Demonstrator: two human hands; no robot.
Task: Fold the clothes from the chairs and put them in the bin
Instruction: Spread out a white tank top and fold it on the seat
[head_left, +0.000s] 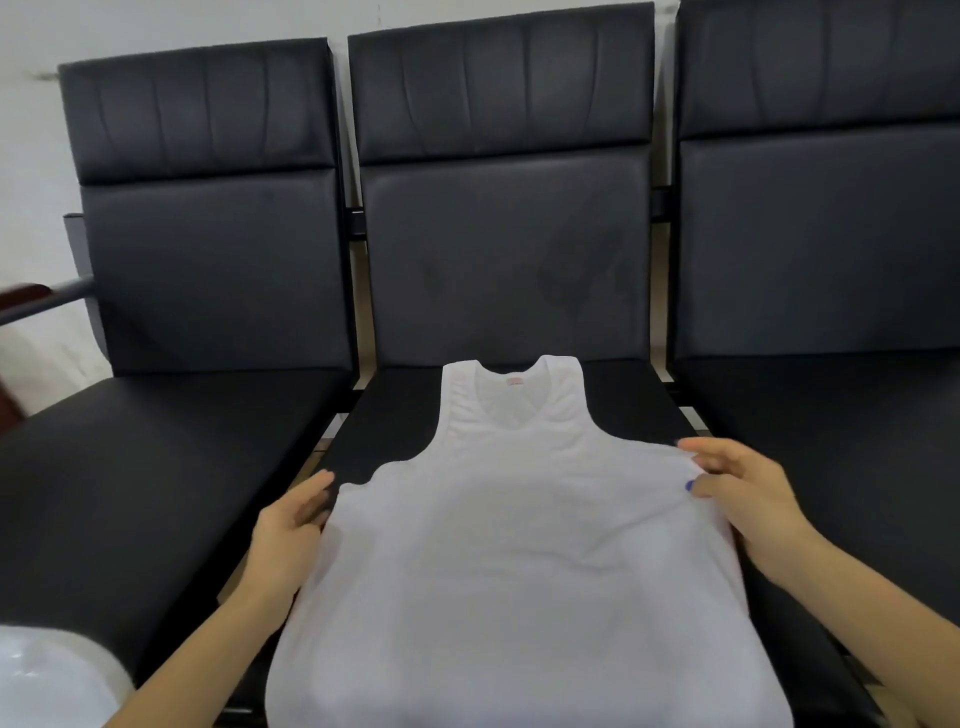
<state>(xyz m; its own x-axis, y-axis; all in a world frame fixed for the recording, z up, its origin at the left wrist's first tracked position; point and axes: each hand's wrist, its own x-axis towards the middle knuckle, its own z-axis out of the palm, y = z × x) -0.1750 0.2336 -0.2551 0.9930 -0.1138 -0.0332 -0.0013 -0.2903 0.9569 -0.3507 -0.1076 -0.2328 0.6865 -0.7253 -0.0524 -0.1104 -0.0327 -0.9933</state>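
Left hand (291, 525) sat at the left edge of the white tank top (519, 561), fingers loosely curled; we couldn't tell if it pinched cloth. Right hand (743, 493) pinched the right edge under the armhole. Top lay flat, neck away, on the middle chair (498, 249). We judged it light, limp, wrinkle-prone: grip both side seams.
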